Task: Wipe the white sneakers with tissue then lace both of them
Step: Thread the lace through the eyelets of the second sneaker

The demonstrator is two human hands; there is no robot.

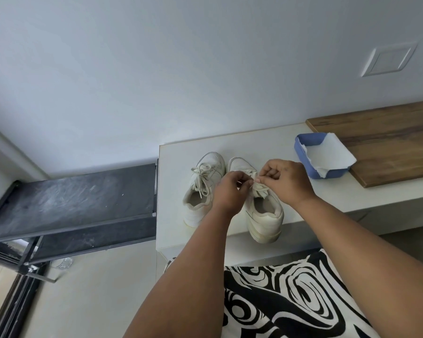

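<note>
1. White counter (303, 198) beneath both hands, carrying the two sneakers side by side, toes pointing away from the person.
2. Wooden board (386, 145) well off to the right of the fingers, on the far right part of the counter.
3. Dark metal shelf (78, 198) well to the left of the fingers, beside the counter's left edge.
4. Right sneaker (264, 215) directly under the fingers of both hands, heel nearest the person, toe cap showing just beyond the fingertips.
5. Left sneaker (200, 191) just left of the left hand, touching its neighbour near the toes, lace already tied in a loose bow.
6. Blue tray (303, 152) to the right of and beyond the right hand, lined with white tissue (327, 154), part of it resting on the board.
7. Right hand (283, 181) curled, thumb and forefinger pinching the shoelace (260, 189) over the tongue.
8. Left hand (227, 189) curled likewise, fingertips pinching the same shoelace, almost meeting the right hand's fingertips above the eyelets.
</note>
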